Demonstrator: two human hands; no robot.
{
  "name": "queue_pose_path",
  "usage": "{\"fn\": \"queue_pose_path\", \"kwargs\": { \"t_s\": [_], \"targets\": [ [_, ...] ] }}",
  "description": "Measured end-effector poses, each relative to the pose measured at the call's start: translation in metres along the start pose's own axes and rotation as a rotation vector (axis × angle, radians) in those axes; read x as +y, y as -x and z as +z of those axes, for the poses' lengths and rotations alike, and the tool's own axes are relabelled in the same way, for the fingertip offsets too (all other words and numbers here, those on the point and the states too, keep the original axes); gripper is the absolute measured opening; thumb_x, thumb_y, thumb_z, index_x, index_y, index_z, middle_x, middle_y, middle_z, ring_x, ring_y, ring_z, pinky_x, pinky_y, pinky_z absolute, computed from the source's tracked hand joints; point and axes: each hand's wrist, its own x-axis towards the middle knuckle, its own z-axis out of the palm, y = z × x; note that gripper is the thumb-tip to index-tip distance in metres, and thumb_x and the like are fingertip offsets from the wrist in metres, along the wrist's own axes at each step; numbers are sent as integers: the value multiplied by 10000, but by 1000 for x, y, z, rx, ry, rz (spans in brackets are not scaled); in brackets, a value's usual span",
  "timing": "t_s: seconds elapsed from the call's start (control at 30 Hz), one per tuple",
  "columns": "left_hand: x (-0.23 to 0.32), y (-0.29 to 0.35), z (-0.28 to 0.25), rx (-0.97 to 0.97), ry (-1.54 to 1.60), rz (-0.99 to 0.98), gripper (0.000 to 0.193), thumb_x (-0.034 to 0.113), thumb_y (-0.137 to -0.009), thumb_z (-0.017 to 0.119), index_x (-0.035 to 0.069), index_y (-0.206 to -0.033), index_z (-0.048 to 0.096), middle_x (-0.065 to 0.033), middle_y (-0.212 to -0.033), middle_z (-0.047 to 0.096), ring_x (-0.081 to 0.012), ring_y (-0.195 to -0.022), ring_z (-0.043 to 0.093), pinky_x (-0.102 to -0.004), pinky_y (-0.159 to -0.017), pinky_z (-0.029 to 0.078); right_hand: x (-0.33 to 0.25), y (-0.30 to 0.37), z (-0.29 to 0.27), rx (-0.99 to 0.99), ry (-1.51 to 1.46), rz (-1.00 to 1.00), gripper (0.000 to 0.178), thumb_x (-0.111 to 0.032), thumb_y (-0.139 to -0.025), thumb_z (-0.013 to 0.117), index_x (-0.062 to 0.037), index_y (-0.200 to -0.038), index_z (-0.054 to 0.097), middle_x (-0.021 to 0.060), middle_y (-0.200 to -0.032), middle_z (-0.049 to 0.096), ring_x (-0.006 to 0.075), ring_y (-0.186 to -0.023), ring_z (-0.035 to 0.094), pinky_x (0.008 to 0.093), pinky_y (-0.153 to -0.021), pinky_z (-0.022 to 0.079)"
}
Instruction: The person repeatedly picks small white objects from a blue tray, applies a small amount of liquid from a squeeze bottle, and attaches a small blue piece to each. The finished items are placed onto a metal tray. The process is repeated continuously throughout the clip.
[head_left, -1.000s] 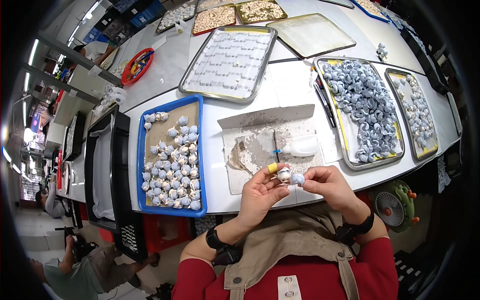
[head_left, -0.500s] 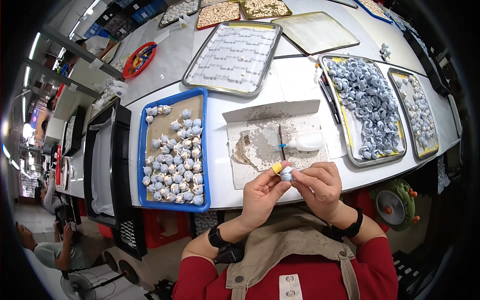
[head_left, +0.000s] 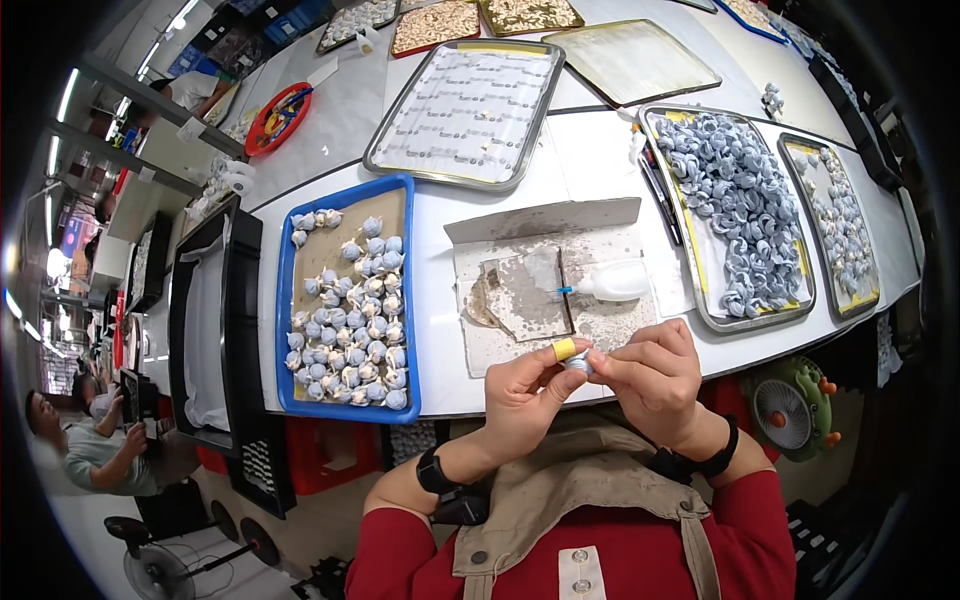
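My left hand [head_left: 522, 392] pinches a small blue-grey rounded piece [head_left: 578, 364] between thumb and forefinger; a yellow band wraps that forefinger. The fingertips of my right hand [head_left: 655, 378] close on the same piece from the right, covering part of it. Just beyond my hands lies an open, stained cardboard piece [head_left: 610, 215]. On it rests a white squeeze bottle [head_left: 618, 281] with a blue tip. To the left, a blue tray [head_left: 410, 300] carries many blue-grey balls with cream-coloured parts.
On the right, a metal tray [head_left: 710, 322] is heaped with blue-grey curled pieces, beside a smaller tray [head_left: 850, 308] of pieces. A paper-lined tray [head_left: 460, 110] lies farther back. A black crate [head_left: 225, 320] borders the left side; a green fan [head_left: 785, 412] stands below the table's right edge.
My right hand has shifted slightly right and its fingers have turned at the piece. Both hands still hold it. At the far left, a person has raised their arms.
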Motion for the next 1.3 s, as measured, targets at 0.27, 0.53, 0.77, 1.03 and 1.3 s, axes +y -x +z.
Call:
{"fn": "queue_pose_path", "kwargs": {
  "t_s": [0.27, 0.53, 0.77, 1.03, 1.3],
  "targets": [
    [2, -3, 9, 19, 25, -131, 340, 41, -875, 613, -78, -1184, 537, -122, -1048, 629, -125, -920, 597, -237, -818, 493, 1, 13, 3, 53, -53, 130, 170, -77, -675, 750, -82, -828, 676, -21, -663, 584, 157, -638, 539, 302, -604, 356],
    [5, -2, 20, 120, 170, -146, 360, 47, -879, 611, -57, -1213, 524, -102, -1046, 627, -102, -937, 576, -218, -819, 478, -2, 8, 3, 50, -11, 67, 162, -80, -680, 745, -88, -825, 673, -30, -683, 582, 158, -650, 531, 301, -602, 352],
    [11, -2, 5, -67, 78, 12, 330, 15, -868, 609, -55, -1183, 541, -154, -1168, 590, -158, -1018, 582, -273, -870, 496, 18, 1, 5, 35, -584, 230, 344, -85, -694, 762, -80, -1007, 619, 25, -873, 623, 176, -788, 572, 303, -766, 432],
    [6, 0, 1, -124, 210, -20, 355, 14, -858, 621, -37, -1201, 546, -141, -1161, 601, -159, -1006, 594, -275, -881, 486, 20, 2, 1, -372, -1032, 458, 550, -177, -792, 708, -40, -1285, 506, 99, -1127, 624, 149, -957, 594, 285, -849, 470],
    [13, -5, 6, -182, -14, 114, 258, 66, -861, 638, -40, -1094, 609, -131, -1021, 661, -180, -943, 631, -277, -848, 496, 20, 5, 0, -226, -914, 195, 468, -156, -779, 711, -20, -1203, 565, 143, -1099, 634, 239, -963, 625, 319, -826, 495]
  ]
}}
